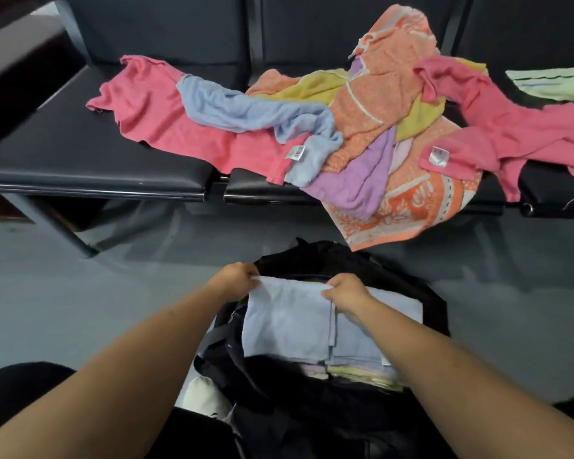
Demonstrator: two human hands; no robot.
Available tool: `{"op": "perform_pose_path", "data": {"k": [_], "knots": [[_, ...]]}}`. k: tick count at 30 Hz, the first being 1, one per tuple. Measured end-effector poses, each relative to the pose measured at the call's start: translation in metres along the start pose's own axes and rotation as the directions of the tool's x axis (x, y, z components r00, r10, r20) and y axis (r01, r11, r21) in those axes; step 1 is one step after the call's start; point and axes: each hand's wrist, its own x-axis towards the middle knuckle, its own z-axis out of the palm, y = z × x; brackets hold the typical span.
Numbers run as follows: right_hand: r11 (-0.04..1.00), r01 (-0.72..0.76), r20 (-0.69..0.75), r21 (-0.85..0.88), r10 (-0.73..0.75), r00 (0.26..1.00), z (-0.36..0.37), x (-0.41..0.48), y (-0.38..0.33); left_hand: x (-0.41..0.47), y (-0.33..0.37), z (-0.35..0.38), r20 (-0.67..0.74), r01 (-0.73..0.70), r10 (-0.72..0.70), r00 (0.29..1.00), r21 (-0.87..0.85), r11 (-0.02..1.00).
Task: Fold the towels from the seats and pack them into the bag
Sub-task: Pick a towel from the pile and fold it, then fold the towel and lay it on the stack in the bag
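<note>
Loose towels (362,127) crowd the middle seats (80,154); left seat lies bare.

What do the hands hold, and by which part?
The left hand and right hand both grip the folded blue towel along its far edge, above the bag.

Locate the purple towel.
Head view, centre: the purple towel lies on the seats, over the orange patterned towel, just right of the unfolded blue towel.

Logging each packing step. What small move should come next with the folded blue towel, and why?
Probably tuck it down and let go: left hand and right hand pinch the far edge of the folded blue towel, lying on the stack in the black bag.
</note>
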Motion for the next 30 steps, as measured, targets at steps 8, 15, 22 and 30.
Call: {"op": "perform_pose_path", "data": {"k": [8,15,22,30], "knots": [[0.995,0.059,-0.138,-0.078,-0.070,0.988,-0.002,0.026,0.002,0.020,-0.014,0.008,0.004,0.134,-0.134,0.991,-0.022,0.991],[0.989,0.067,0.027,-0.133,-0.064,0.998,-0.027,0.006,-0.048,0.014,0.026,-0.027,-0.072,0.020,-0.040,0.997,-0.254,0.967],[0.989,0.139,0.322,-0.056,-0.113,0.940,-0.112,-0.050,-0.120,-0.003,0.107,-0.098,-0.225,-0.245,0.186,0.956,-0.271,0.931],[0.951,0.300,-0.250,0.070,-0.274,0.929,-0.188,-0.050,-0.127,-0.005,0.145,-0.143,-0.436,-0.333,0.279,0.856,-0.051,0.942]]}}
